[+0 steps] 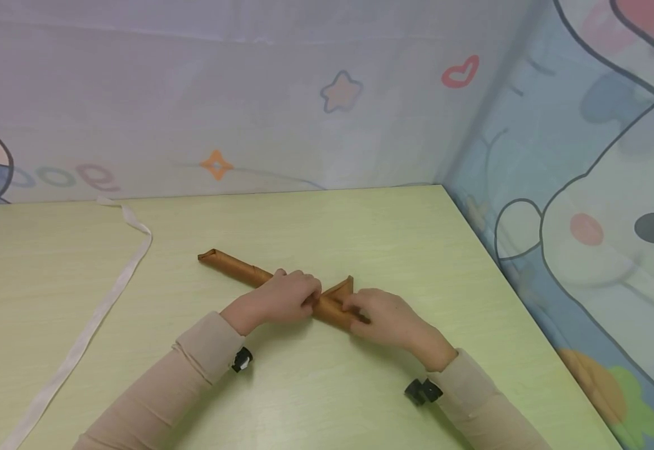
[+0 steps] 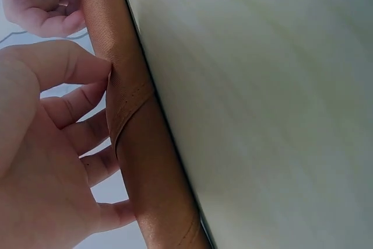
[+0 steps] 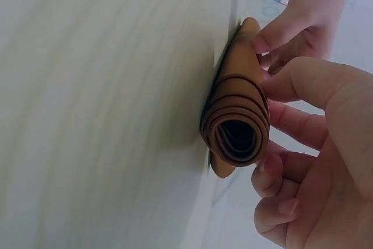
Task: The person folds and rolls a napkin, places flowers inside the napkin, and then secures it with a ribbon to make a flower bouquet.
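Bare fingers close on rolled brown cloth; the left hand pinches the roll near its middle, thumb against the fabric and fingertips along the same stretch; the right hand, just beside it, holds the near right end between thumb and index finger, its other fingers bent under the palm. The roll lies on the table, slanting from far left to near right; the winding appears largely done, the right wrist view showing several layers coiled at the end around a hollow core; what looks left is a pointed flap, standing out from the far side between the hands, and a stitched edge seen along the tube in the left wrist view. Beyond the hands come pale cuffs, with a small black device below the right one; well apart at left, a white ribbon runs loose from the far edge to the near one, untouched; a pastel backdrop hangs behind, a cartoon-printed one at right.
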Action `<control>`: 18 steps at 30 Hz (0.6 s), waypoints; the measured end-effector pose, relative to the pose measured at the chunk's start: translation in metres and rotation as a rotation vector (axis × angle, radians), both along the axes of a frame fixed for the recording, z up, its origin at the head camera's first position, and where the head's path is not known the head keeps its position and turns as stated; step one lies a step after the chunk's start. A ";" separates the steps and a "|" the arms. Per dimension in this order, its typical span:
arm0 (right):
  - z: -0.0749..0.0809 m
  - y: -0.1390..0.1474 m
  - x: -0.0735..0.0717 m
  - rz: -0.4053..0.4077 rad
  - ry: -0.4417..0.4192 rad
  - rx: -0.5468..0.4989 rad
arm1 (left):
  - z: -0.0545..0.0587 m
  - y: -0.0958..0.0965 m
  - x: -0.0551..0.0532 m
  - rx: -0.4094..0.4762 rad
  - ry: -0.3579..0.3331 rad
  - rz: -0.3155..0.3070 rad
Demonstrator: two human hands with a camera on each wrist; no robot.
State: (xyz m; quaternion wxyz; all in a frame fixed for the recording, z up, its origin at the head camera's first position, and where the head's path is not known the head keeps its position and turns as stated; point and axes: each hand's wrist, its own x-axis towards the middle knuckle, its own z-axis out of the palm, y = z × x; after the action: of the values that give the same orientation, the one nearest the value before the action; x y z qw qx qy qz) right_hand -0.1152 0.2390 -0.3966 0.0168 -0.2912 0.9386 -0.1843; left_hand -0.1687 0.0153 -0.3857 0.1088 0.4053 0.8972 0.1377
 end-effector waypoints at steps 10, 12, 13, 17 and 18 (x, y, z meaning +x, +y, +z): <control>0.000 -0.001 0.001 -0.027 0.022 0.029 | 0.001 0.000 0.002 -0.016 0.052 -0.014; 0.000 -0.002 0.001 -0.043 0.004 0.041 | 0.000 0.001 0.002 -0.023 0.066 -0.014; -0.001 -0.003 0.001 -0.048 0.006 0.049 | 0.000 0.001 0.002 -0.026 0.073 -0.014; -0.001 -0.004 0.000 -0.056 0.015 0.068 | -0.002 0.001 0.002 -0.034 0.099 -0.012; -0.001 -0.004 0.000 -0.057 0.017 0.068 | -0.003 0.001 0.002 -0.035 0.103 -0.012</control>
State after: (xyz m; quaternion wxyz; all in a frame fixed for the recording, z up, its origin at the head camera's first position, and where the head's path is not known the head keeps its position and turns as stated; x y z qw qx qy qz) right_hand -0.1156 0.2349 -0.3980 0.0135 -0.2654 0.9523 -0.1501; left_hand -0.1665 0.0163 -0.3882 0.0702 0.4154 0.9014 0.1003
